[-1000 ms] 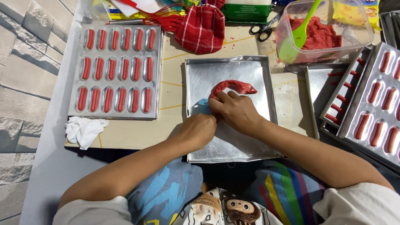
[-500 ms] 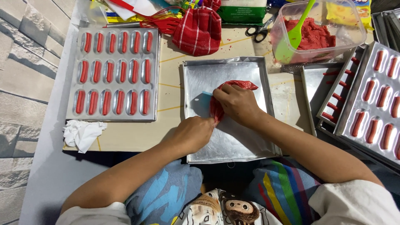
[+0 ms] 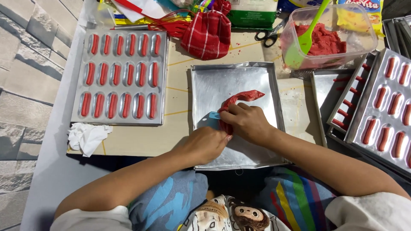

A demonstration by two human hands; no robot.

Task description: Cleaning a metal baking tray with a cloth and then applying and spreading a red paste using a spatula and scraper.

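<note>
A curved rope of red dough lies on a flat metal tray in front of me. My right hand covers the near end of the dough and holds a small light-blue scraper against it. My left hand rests on the tray just below, its fingers closed and touching the dough's lower end beside the right hand. The part of the dough under both hands is hidden.
A metal mould tray filled with red dough sticks sits at left, similar moulds at right. A clear tub of red dough with a green spatula, scissors, a red checked cloth and a crumpled tissue lie around.
The dough rope has shifted and straightened a little on the tray. Both hands have moved slightly down and together over its near end.
</note>
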